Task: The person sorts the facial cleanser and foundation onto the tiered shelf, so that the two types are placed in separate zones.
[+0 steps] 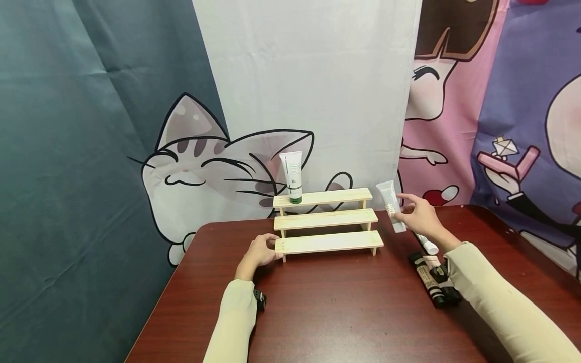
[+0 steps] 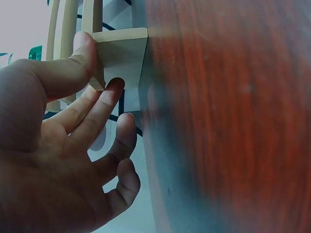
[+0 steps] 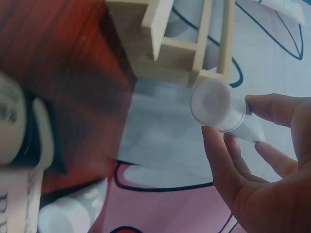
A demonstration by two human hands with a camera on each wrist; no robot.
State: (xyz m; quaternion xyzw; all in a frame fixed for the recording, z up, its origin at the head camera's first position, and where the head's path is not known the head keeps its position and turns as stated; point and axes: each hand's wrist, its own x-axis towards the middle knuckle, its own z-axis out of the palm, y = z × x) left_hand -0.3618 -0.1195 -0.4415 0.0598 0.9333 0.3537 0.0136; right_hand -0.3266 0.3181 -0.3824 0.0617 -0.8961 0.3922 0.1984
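Note:
A three-tier wooden display stand (image 1: 329, 243) stands towards the back of the table. My left hand (image 1: 262, 250) pinches the left end of its lowest shelf, the thumb on one side of the board and fingertips on the other; the left wrist view shows the last two fingers loosely bent. On the top shelf, at the left, a white tube with a green cap (image 1: 292, 174) stands upright on its cap. To the right of the stand, my right hand (image 1: 421, 218) holds up a whitish squeeze tube (image 1: 388, 195) between thumb and fingers, slightly tilted, its white cap (image 3: 211, 104) pointing down.
Below the right forearm lie several more tubes: a dark one with a beige label (image 1: 426, 278), a pale pink one (image 1: 432, 260) and a white-capped one (image 1: 429, 246). Printed cloth (image 1: 308, 60) hangs behind the dark red wooden table (image 1: 336, 312).

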